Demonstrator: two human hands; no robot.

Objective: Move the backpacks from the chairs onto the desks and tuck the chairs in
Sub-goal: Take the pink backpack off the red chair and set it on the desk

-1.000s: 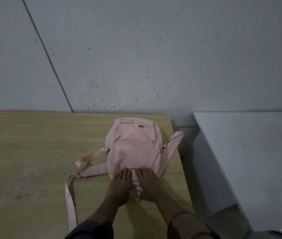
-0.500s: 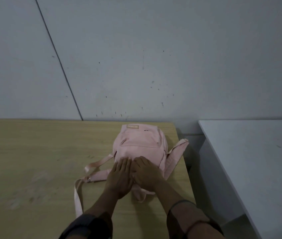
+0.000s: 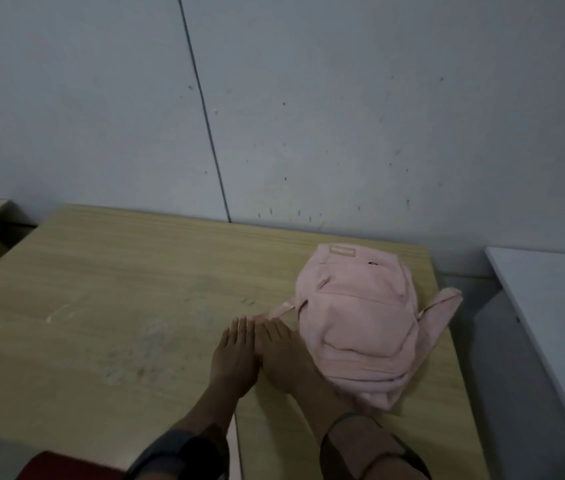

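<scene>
Pink fabric backpack (image 3: 357, 320) on woodgrain desk (image 3: 118, 306)

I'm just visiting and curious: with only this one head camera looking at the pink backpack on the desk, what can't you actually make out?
- Small tan label on the pink fabric backpack: lettering blurred, too small.
- Pink strap: runs under the left hand and right hand.
- Red object: cut off by the bottom edge; possibly a chair.
- Grey-white desk: cut by the right edge.
</scene>
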